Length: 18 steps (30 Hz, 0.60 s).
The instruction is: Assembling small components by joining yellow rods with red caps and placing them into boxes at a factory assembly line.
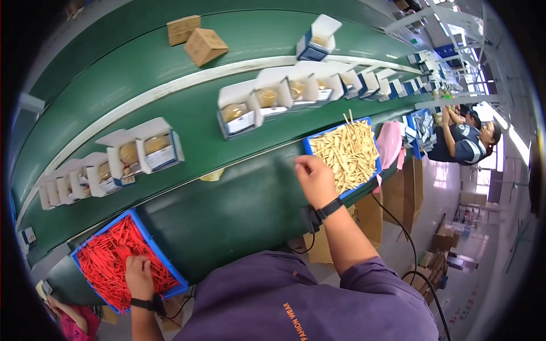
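My left hand [139, 275] is in a blue tray [149, 232] heaped with thin red sticks [108, 264]. Its fingers curl down against the pile, and their tips are hidden. My right hand [316, 179] hovers over the green bench at the near left edge of another blue tray [309, 146], which is full of pale wooden-looking sticks [348, 150]. Its fingers are bent together in a pinch; anything between them is too small to make out. A black band circles each wrist.
Open white-and-blue boxes holding round tan items stand in two rows, a left row [153, 145] and a middle row [267, 98]. Two brown cartons [205, 46] and a single open box [317, 40] sit farther back. Pink cloth [389, 145] hangs beside the right tray. Co-workers [463, 136] are at right.
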Each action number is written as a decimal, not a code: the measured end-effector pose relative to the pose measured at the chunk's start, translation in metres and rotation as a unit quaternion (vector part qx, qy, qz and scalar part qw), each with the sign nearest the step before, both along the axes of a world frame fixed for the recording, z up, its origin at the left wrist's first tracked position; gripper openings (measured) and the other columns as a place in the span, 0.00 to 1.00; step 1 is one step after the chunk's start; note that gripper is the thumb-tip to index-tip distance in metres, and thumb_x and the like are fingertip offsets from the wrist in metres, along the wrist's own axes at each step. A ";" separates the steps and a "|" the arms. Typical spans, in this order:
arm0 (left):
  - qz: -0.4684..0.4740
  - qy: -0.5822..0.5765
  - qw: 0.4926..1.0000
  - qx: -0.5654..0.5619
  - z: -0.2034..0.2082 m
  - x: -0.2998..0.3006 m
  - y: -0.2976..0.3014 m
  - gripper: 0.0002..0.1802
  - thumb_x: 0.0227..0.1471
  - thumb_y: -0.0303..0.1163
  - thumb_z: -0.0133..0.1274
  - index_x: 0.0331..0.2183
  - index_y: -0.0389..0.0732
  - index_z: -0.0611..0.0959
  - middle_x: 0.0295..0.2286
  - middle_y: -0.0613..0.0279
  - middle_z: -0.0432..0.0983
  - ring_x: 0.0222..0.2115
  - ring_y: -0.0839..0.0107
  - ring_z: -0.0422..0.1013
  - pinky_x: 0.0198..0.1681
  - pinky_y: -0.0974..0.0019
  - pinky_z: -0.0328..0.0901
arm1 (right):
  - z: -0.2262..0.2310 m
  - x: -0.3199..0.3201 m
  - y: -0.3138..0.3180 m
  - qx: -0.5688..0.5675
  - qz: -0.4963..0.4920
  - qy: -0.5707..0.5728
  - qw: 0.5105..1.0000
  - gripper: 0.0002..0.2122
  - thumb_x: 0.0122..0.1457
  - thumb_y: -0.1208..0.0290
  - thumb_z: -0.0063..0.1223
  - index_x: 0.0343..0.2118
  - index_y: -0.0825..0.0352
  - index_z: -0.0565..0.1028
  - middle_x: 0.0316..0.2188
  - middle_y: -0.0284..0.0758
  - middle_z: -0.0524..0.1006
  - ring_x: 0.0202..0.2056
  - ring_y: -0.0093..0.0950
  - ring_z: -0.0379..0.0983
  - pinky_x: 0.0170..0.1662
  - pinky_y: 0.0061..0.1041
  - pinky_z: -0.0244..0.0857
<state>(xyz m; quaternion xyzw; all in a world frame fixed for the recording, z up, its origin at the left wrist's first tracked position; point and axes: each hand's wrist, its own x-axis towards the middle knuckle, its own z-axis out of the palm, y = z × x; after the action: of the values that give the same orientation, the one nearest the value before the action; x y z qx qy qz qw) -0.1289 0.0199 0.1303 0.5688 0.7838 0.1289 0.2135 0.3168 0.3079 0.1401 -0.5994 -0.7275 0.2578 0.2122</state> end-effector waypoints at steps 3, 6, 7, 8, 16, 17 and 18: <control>0.025 -0.013 0.998 0.059 -0.005 -0.008 0.000 0.02 0.55 0.21 0.54 0.33 0.37 0.77 0.29 0.54 0.72 0.30 0.58 0.72 0.34 0.58 0.67 | -0.009 0.061 0.022 -0.054 -0.191 -0.064 0.978 0.08 0.55 0.74 0.61 0.39 0.64 0.82 0.32 0.41 0.80 0.35 0.39 0.78 0.41 0.35 0.73; 0.178 -0.146 0.972 0.054 -0.016 -0.024 -0.023 0.02 0.59 0.21 0.51 0.34 0.38 0.76 0.28 0.59 0.72 0.28 0.65 0.72 0.32 0.62 0.68 | -0.025 0.102 0.043 0.013 -0.181 -0.191 0.965 0.06 0.54 0.73 0.62 0.36 0.63 0.83 0.30 0.42 0.77 0.34 0.41 0.77 0.40 0.37 0.72; 0.254 -0.209 0.943 0.052 -0.014 -0.024 -0.024 0.02 0.60 0.20 0.50 0.35 0.38 0.76 0.28 0.61 0.73 0.28 0.69 0.72 0.31 0.64 0.68 | -0.033 0.107 0.048 0.037 -0.151 -0.211 0.965 0.06 0.53 0.73 0.62 0.35 0.63 0.83 0.31 0.42 0.77 0.34 0.42 0.76 0.41 0.38 0.72; 0.256 -0.206 0.943 0.053 -0.009 -0.024 -0.026 0.02 0.60 0.20 0.50 0.35 0.38 0.76 0.28 0.61 0.73 0.28 0.69 0.72 0.31 0.64 0.68 | -0.039 0.112 0.052 0.061 -0.122 -0.229 0.964 0.06 0.53 0.74 0.61 0.34 0.63 0.83 0.31 0.42 0.76 0.35 0.43 0.76 0.41 0.39 0.72; 0.421 -0.375 0.825 0.032 0.046 0.014 -0.001 0.12 0.59 0.22 0.54 0.45 0.34 0.75 0.30 0.59 0.78 0.26 0.73 0.76 0.29 0.73 0.72 | -0.048 0.145 0.072 0.124 0.060 -0.225 0.965 0.07 0.48 0.75 0.64 0.33 0.64 0.82 0.38 0.44 0.79 0.40 0.45 0.76 0.46 0.41 0.71; 0.432 -0.399 0.808 0.038 0.049 0.026 0.007 0.15 0.58 0.23 0.56 0.47 0.32 0.76 0.31 0.57 0.79 0.28 0.71 0.77 0.31 0.73 0.73 | -0.042 0.144 0.074 0.130 0.097 -0.212 0.964 0.08 0.48 0.75 0.64 0.33 0.65 0.82 0.40 0.44 0.80 0.41 0.45 0.76 0.47 0.41 0.71; 0.432 -0.425 0.795 0.022 0.051 0.028 0.008 0.16 0.58 0.23 0.55 0.49 0.31 0.76 0.33 0.55 0.80 0.29 0.70 0.78 0.33 0.72 0.74 | -0.035 0.144 0.072 0.118 0.119 -0.206 0.964 0.08 0.49 0.75 0.63 0.34 0.65 0.82 0.42 0.44 0.80 0.42 0.47 0.76 0.47 0.40 0.71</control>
<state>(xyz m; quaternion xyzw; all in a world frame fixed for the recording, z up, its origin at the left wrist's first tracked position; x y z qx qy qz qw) -0.1007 0.0280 0.1810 0.0638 0.7755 0.4535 0.4346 0.4607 0.3800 0.1053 -0.5194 -0.8468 0.0646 0.0953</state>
